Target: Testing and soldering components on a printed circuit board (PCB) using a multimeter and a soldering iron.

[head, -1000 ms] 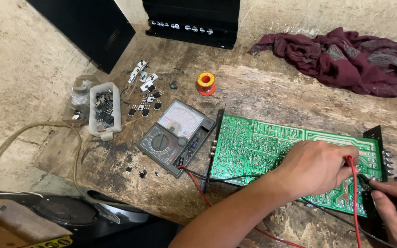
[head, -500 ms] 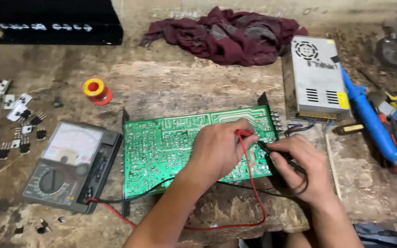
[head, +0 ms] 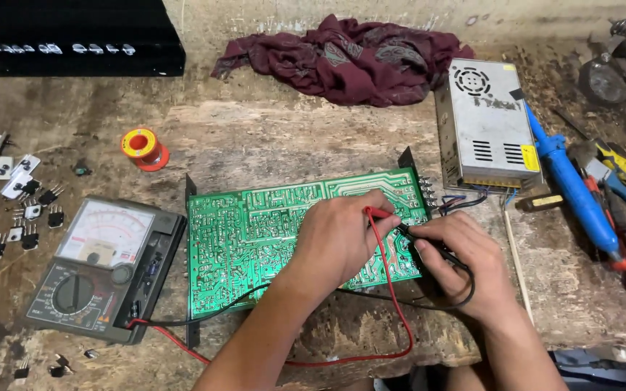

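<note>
The green circuit board (head: pixel 255 239) is being probed: a red probe (head: pixel 377 213) is pinched in the left hand (head: pixel 342 239), a black probe (head: pixel 429 245) is gripped in the right hand (head: pixel 461 264), both tips down on the board.

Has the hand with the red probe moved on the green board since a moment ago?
No. The left hand holds the red probe near the board's right end as before; only the camera shifted.

A maroon rag (head: pixel 349 59), metal power supply (head: pixel 485 123), blue soldering iron (head: pixel 572 190) and solder spool (head: pixel 141 147) lie about.
</note>
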